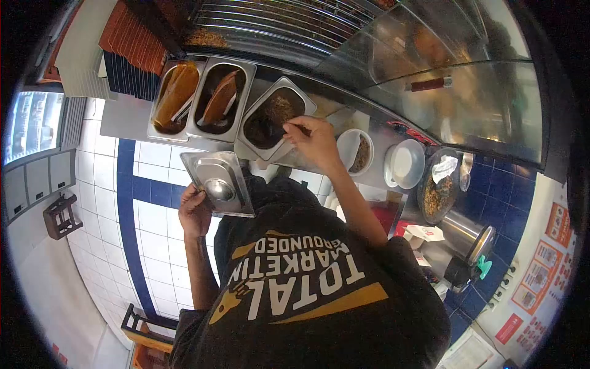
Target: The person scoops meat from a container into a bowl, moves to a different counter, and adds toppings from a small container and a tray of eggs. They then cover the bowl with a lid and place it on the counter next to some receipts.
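My left hand point(193, 212) grips the edge of a steel pan lid point(218, 182), held tilted in front of my body. My right hand point(312, 140) is over the right-hand steel pan point(251, 154), its fingers pinched together. Whatever they hold, if anything, I cannot make out. Inside that pan lie brown, crumbly bits point(281, 109) against a dark interior. To its left, a second pan point(244, 66) holds a brown sauce with a utensil in it. The leftmost pan point(155, 130) has an orange-brown sauce and another utensil.
Right of my right hand stand a white tub point(370, 166) with brown contents and pale stacked lids point(405, 163). Farther right are a bowl of crumbly food point(437, 195) and a steel canister point(470, 234). A glass panel point(485, 104) and a rack point(276, 21) border the counter's back.
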The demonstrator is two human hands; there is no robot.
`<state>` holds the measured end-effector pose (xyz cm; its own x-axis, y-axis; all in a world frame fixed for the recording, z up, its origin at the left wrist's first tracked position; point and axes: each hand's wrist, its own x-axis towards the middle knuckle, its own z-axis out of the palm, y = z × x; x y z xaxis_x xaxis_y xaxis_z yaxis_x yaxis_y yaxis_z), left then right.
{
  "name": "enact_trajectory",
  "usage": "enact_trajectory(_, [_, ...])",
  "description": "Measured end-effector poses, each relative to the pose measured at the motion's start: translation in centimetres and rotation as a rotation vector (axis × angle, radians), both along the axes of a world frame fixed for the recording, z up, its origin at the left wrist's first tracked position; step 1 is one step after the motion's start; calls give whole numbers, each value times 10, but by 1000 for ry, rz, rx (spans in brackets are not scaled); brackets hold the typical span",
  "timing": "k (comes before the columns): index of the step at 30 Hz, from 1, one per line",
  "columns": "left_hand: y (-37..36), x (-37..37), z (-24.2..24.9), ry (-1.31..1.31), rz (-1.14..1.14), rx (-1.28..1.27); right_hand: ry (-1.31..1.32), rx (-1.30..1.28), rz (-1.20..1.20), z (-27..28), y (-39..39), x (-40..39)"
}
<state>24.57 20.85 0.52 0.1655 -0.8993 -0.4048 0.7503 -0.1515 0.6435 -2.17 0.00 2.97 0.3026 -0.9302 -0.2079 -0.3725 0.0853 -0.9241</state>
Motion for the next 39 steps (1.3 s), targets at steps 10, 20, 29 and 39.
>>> enact_trajectory(10, [-7,-1,3,16,-6,18,-114,126,-89,12,6,-22])
enact_trajectory(20, [-22,-8,12,6,-70,17,-346,136,-396,44,30,-66])
enact_trajectory(29, [-42,-18,16,77,-170,26,230,-215,-669,59,102,-179])
enact_trajectory(39, [-65,-30,28,16,-289,-33,844,-521,-442,54,132,-148])
